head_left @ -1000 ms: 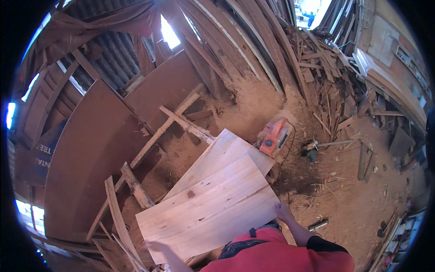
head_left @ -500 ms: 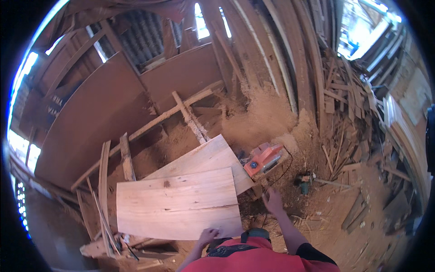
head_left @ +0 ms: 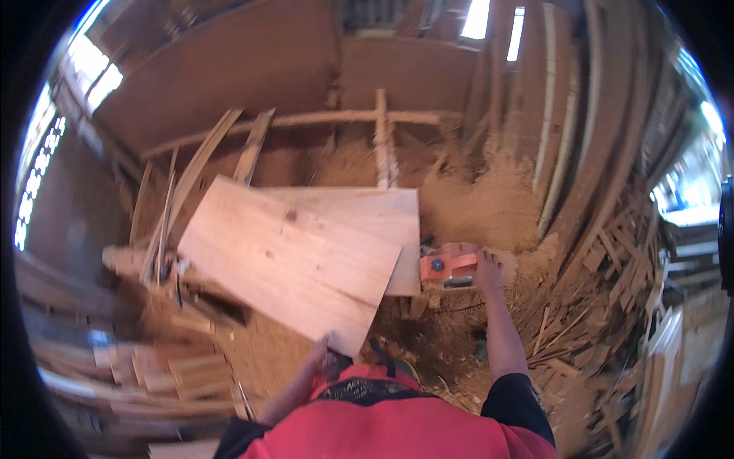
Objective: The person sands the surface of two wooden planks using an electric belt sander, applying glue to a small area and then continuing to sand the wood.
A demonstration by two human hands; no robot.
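A wide, pale wooden board (head_left: 283, 260) lies slantwise over a second pale board (head_left: 403, 222). At the near corner of the upper board, my left hand (head_left: 319, 353) is closed on its edge, with the fingertips partly out of sight. To the right of both boards rests an orange-red electric hand planer (head_left: 447, 264) with a dark round knob. My right hand (head_left: 487, 269) reaches out with the arm extended and is closed around the planer's right end.
Sawdust (head_left: 478, 203) is heaped beyond the planer. Tall planks (head_left: 562, 130) lean at the back right, above a pile of offcuts (head_left: 612, 268). Thin wood strips (head_left: 200, 164) stand left of the boards. More cut pieces (head_left: 172, 375) lie at the lower left.
My right hand has gone from open beside the planer to holding its end. The upper board now lies slanted across the lower one, my left hand still at its near edge. My view has turned.
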